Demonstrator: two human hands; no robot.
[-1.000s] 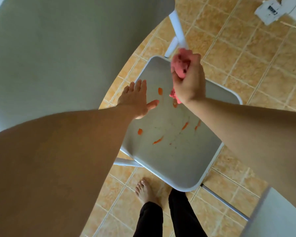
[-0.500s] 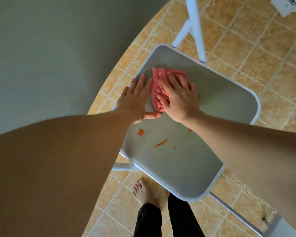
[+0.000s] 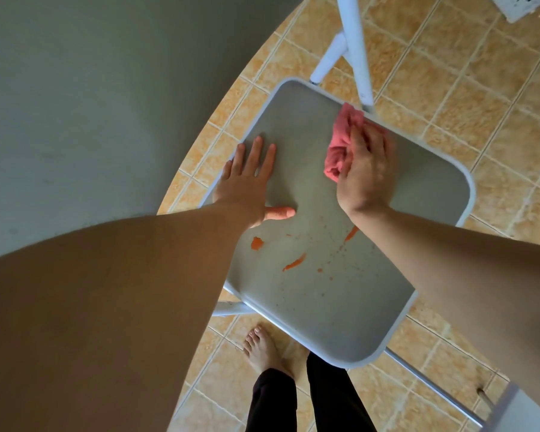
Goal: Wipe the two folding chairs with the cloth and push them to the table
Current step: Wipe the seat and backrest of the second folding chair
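- Closest to the camera are the two bare forearms. The left one fills the lower left of the frame and the right one comes in from the right edge.
- The round grey table takes up the whole upper left, and its curved edge hangs over the chair's left side.
- The left hand is flat on the left part of the folding chair seat — fingers straight and a bit spread, thumb sticking out sideways, holding nothing.
- The right hand is on the far right edge of the seat, fingers curved over the bunched-up pink cloth and pressing it onto the grey surface.
- There are orange smears and small specks mid-seat, between the two wrists, so that patch isn't wiped.
- Further down, a bare foot and black trouser legs stand on the tan tiled floor at the bottom centre.
- The white chair tubes run up past the seat toward the top of the frame.
- A pale grey corner pokes in at the lower right — can't tell what it is.
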